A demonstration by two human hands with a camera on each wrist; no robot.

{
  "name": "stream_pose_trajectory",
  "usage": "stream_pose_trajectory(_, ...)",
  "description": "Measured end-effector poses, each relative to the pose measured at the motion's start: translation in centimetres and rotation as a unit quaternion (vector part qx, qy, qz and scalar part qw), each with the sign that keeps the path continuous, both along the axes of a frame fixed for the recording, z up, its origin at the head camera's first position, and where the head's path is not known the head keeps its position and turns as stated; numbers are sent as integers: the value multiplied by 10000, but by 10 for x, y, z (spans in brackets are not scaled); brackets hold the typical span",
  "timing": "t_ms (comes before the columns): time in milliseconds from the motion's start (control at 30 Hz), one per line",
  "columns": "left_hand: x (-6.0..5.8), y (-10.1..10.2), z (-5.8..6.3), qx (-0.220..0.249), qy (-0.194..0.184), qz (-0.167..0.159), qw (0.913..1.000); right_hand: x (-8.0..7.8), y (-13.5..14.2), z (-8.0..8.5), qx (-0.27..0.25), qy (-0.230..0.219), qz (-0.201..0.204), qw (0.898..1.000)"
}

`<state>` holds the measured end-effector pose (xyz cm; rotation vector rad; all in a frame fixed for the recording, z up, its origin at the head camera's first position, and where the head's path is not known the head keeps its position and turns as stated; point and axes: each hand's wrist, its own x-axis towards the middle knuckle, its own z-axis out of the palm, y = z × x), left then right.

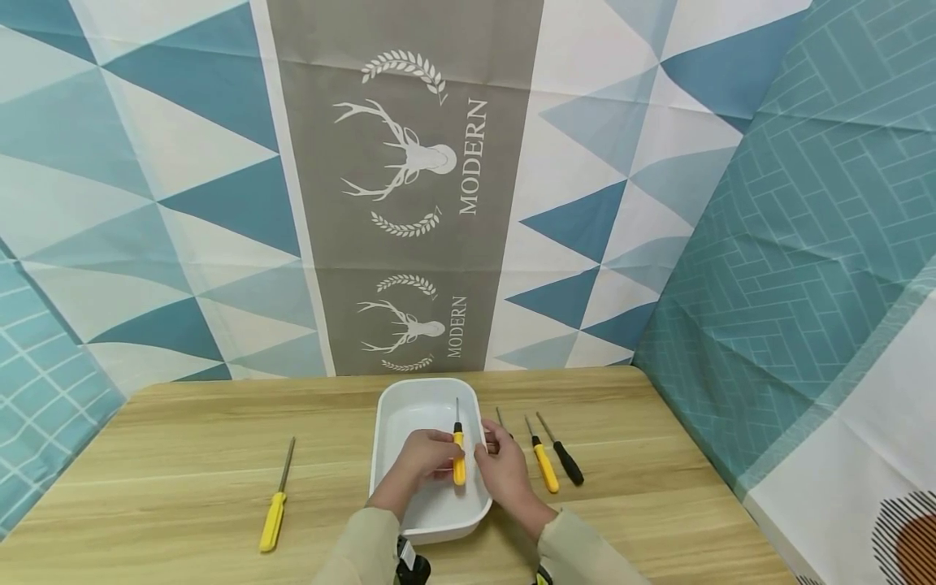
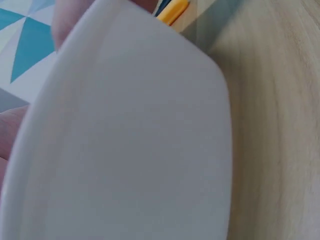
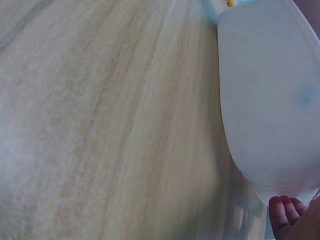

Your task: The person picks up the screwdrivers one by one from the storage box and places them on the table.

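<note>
A white tray stands on the table in the head view. Inside its outline, my left hand pinches a small screwdriver with a yellow and black handle, its thin shaft pointing away from me. My right hand grips the tray's right wall, thumb at the rim and fingers outside. In the right wrist view, the curled fingers of that hand touch the tray's outer side. The tray wall fills much of the left wrist view, hiding most of the left hand.
Right of the tray lie a yellow-handled screwdriver, a black-handled one, and another shaft partly hidden by my right hand. A longer yellow screwdriver lies to the left. Patterned cloth hangs behind the wooden table.
</note>
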<state>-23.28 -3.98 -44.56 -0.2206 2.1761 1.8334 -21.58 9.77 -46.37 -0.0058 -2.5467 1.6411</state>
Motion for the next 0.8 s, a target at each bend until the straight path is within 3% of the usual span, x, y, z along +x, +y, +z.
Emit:
stream_pose_trajectory(400, 1, -18, 3, -9, -33, 20, 10000, 0, -1, 0, 74, -44, -36, 10000)
stream_pose_trajectory(800, 5, -29, 15, 243, 20, -57, 9997, 0, -1, 1, 7, -23, -72, 10000)
